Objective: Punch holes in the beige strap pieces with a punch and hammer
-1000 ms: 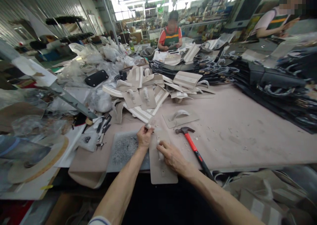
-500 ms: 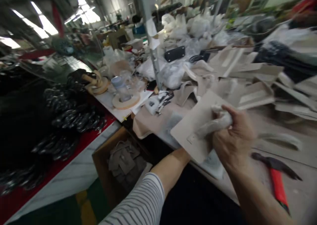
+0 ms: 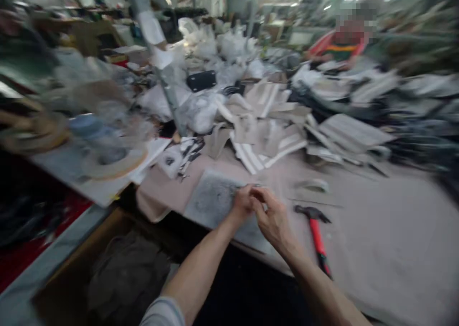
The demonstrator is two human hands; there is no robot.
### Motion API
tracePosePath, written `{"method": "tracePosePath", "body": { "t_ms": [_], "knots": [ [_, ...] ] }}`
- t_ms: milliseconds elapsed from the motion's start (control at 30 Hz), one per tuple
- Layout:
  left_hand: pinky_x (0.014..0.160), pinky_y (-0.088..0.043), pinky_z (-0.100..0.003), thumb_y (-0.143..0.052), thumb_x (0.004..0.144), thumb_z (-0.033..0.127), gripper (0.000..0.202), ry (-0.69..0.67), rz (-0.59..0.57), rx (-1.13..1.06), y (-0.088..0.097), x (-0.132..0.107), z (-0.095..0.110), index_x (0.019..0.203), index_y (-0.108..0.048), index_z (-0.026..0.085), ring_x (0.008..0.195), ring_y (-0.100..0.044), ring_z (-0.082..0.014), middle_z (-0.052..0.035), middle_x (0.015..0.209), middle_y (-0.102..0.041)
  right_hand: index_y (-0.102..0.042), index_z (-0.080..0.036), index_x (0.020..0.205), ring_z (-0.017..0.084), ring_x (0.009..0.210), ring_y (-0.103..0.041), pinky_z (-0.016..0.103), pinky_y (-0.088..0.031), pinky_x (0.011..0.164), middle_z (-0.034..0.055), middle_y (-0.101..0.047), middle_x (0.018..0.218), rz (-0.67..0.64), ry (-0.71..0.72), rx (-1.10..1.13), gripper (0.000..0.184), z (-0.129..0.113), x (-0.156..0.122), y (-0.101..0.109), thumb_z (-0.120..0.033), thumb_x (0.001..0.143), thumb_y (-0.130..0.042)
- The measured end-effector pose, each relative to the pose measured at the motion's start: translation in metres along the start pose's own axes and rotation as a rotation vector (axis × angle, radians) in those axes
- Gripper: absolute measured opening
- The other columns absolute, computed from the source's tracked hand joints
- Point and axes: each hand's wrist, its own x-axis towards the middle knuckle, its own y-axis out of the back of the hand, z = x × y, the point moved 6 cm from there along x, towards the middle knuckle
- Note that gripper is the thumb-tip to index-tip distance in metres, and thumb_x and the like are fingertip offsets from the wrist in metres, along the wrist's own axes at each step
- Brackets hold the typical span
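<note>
My left hand (image 3: 244, 202) and my right hand (image 3: 271, 216) meet over a grey slab (image 3: 210, 197) at the table's front edge. Their fingertips are pinched together, and what is between them is too small and blurred to make out. To the right of my right hand lies a claw hammer (image 3: 315, 233) with a red and black handle. Just behind it rests a curved beige strip (image 3: 313, 186). Beyond my hands is a heap of beige pieces with white bands (image 3: 256, 139).
An open cardboard box (image 3: 68, 264) with grey-beige pieces stands below the table at left. A metal post (image 3: 167, 92) rises behind it. Tape rolls (image 3: 114, 166) lie at left, clear plastic bags (image 3: 229, 46) at the back. Another person (image 3: 339, 46) is at the far right.
The beige panel with the wrapped handle has left my right hand. My left hand, hidden behind that panel before, has come together with the right over the slab. The view has turned right.
</note>
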Motion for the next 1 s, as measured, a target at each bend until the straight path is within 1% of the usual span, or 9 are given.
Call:
{"method": "tracePosePath", "body": {
  "t_ms": [167, 267, 333, 433, 533, 600, 700, 833, 1000],
  "knots": [
    [0.064, -0.052, -0.021, -0.071, 0.073, 0.025, 0.017, -0.277, -0.108, -0.138, -0.026, 0.024, -0.014, 0.089, -0.071, 0.018, 0.065, -0.067, -0.0162, -0.0008, 0.072, -0.072, -0.063, -0.014, 0.112, 0.02, 0.089, -0.064, 0.034, -0.05, 0.084, 0.0123, -0.068, 0.107, 0.296, -0.409, -0.417, 0.032, 0.125, -0.001, 0.119, -0.026, 0.091, -0.041],
    [0.065, -0.054, -0.024, -0.068, 0.075, 0.034, 0.02, -0.27, -0.134, -0.123, -0.033, 0.029, -0.023, 0.089, -0.069, 0.02, 0.068, -0.07, -0.0187, -0.0021, 0.075, -0.074, -0.058, -0.007, 0.122, 0.023, 0.098, -0.062, 0.037, -0.047, 0.09, 0.0193, -0.062, 0.119, 0.375, -0.523, -0.577, 0.04, 0.17, -0.001, 0.174, -0.02, 0.09, -0.038],
    [0.066, -0.055, -0.025, -0.067, 0.076, 0.038, 0.023, -0.26, -0.139, -0.108, -0.032, 0.027, -0.023, 0.091, -0.069, 0.021, 0.071, -0.071, -0.0198, -0.0027, 0.077, -0.075, -0.054, -0.006, 0.13, 0.022, 0.107, -0.059, 0.035, -0.045, 0.094, 0.0205, -0.057, 0.128, 0.328, -0.522, -0.6, 0.046, 0.186, 0.007, 0.191, -0.015, 0.085, -0.044],
    [0.068, -0.056, -0.026, -0.066, 0.077, 0.04, 0.025, -0.255, -0.126, -0.076, -0.03, 0.024, -0.02, 0.092, -0.068, 0.02, 0.073, -0.071, -0.0205, -0.0038, 0.079, -0.076, -0.054, -0.011, 0.131, 0.019, 0.111, -0.057, 0.028, -0.042, 0.093, 0.015, -0.058, 0.131, 0.154, -0.464, -0.61, 0.052, 0.192, 0.031, 0.19, -0.01, 0.079, -0.055],
    [0.069, -0.055, -0.026, -0.066, 0.077, 0.039, 0.025, -0.261, -0.118, -0.07, -0.031, 0.024, -0.018, 0.091, -0.068, 0.018, 0.073, -0.071, -0.0194, -0.0045, 0.079, -0.075, -0.064, -0.01, 0.112, 0.016, 0.1, -0.06, 0.025, -0.039, 0.087, 0.0115, -0.067, 0.112, -0.002, -0.421, -0.624, 0.029, 0.183, 0.054, 0.18, -0.013, 0.085, -0.053],
    [0.068, -0.055, -0.025, -0.066, 0.077, 0.037, 0.025, -0.262, -0.124, -0.076, -0.033, 0.024, -0.018, 0.091, -0.067, 0.017, 0.071, -0.07, -0.018, -0.0043, 0.078, -0.074, -0.066, -0.009, 0.099, 0.018, 0.096, -0.061, 0.026, -0.038, 0.084, 0.0135, -0.069, 0.102, -0.048, -0.404, -0.65, 0.02, 0.17, 0.065, 0.178, -0.016, 0.09, -0.05],
    [0.069, -0.054, -0.023, -0.067, 0.077, 0.036, 0.025, -0.245, -0.133, -0.092, -0.034, 0.023, -0.02, 0.092, -0.067, 0.016, 0.071, -0.069, -0.0166, -0.0038, 0.079, -0.074, -0.064, -0.01, 0.101, 0.024, 0.101, -0.061, 0.031, -0.038, 0.084, 0.0196, -0.068, 0.106, -0.035, -0.377, -0.693, 0.024, 0.14, 0.07, 0.18, -0.025, 0.095, -0.047],
    [0.071, -0.054, -0.024, -0.068, 0.076, 0.035, 0.024, -0.209, -0.138, -0.164, -0.035, 0.023, -0.022, 0.09, -0.067, 0.015, 0.073, -0.069, -0.0163, -0.0037, 0.079, -0.073, -0.056, -0.014, 0.123, 0.027, 0.088, -0.066, 0.031, -0.04, 0.073, 0.0148, -0.071, 0.095, 0.01, -0.345, -0.706, 0.04, 0.094, 0.041, 0.166, -0.041, 0.096, -0.046],
    [0.073, -0.055, -0.025, -0.072, 0.073, 0.034, 0.026, -0.201, -0.127, -0.235, -0.033, 0.023, -0.022, 0.09, -0.067, 0.016, 0.075, -0.069, -0.017, -0.0043, 0.082, -0.074, -0.051, -0.017, 0.135, 0.022, 0.074, -0.069, 0.028, -0.043, 0.068, 0.009, -0.074, 0.084, 0.081, -0.318, -0.543, 0.045, 0.056, -0.026, 0.097, -0.04, 0.097, -0.046]
  ]
}}
